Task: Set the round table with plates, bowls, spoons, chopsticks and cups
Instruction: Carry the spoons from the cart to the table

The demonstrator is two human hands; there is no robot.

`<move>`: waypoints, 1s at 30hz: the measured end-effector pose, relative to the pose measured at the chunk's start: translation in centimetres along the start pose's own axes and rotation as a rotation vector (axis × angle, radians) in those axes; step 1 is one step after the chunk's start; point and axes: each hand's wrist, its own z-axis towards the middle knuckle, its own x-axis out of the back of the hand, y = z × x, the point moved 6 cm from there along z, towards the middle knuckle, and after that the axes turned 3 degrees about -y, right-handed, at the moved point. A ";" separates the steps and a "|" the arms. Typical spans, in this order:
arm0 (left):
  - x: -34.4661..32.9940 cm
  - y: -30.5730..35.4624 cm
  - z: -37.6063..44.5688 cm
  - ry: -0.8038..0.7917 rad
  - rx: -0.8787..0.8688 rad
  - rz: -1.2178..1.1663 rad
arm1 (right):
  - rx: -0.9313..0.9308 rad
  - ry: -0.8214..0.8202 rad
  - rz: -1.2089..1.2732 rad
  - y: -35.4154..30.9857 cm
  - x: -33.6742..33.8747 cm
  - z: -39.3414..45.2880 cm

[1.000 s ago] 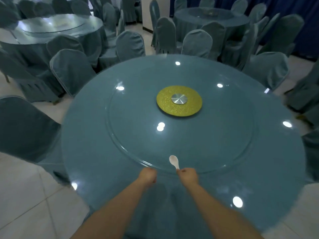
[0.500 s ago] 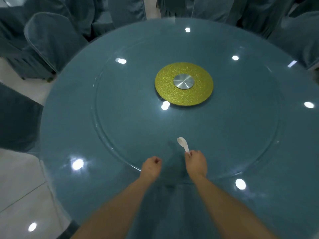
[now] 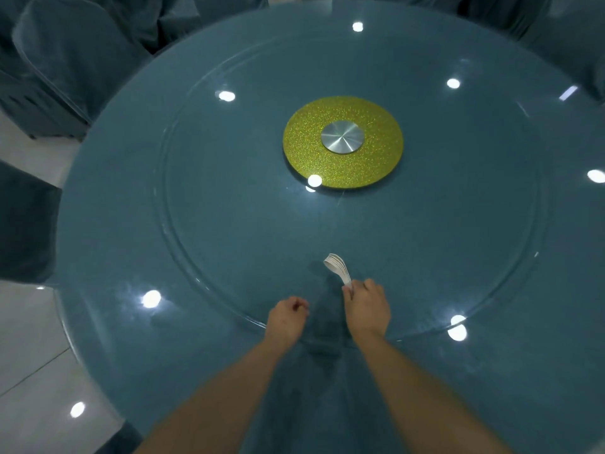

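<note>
Round teal glass-topped surface (image 3: 131, 224), covered chairs around. Nested stack of white ceramic spoons (image 3: 337, 268) pinched by handles in right grip (image 3: 368, 306), bowls slanting forward-left over glass. Left grip (image 3: 288, 317) curled, empty, just beside.

**Glass, glitter, brushed metal and cloth**

The round table (image 3: 108, 224) carries a smooth, glossy glass top over teal cloth, and it mirrors the ceiling lights as bright spots. A clear glass lazy Susan (image 3: 229, 244) lies on it, its polished edge catching the light. The central disc (image 3: 342, 142) has a grainy, yellow-green glitter finish, and its hub (image 3: 342, 137) is brushed metal with a radial sheen. The stacked spoons (image 3: 337, 267) look white and glazed, like ceramic. The chair covers (image 3: 65, 57) are matt, soft cloth. The floor tiles (image 3: 29, 371) shine.
</note>
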 end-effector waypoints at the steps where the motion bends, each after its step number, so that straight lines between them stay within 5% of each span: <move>1: -0.1 0.1 -0.1 -0.002 0.002 -0.003 | 0.001 0.003 0.002 0.1 0.0 0.0; 18: 3.0 -2.3 -6.3 0.024 0.030 -0.083 | 0.020 -0.011 0.071 -1.3 1.7 -4.4; 30: 10.2 -15.0 -22.8 0.175 0.000 -0.237 | 0.202 -0.103 0.270 -11.2 0.4 -24.8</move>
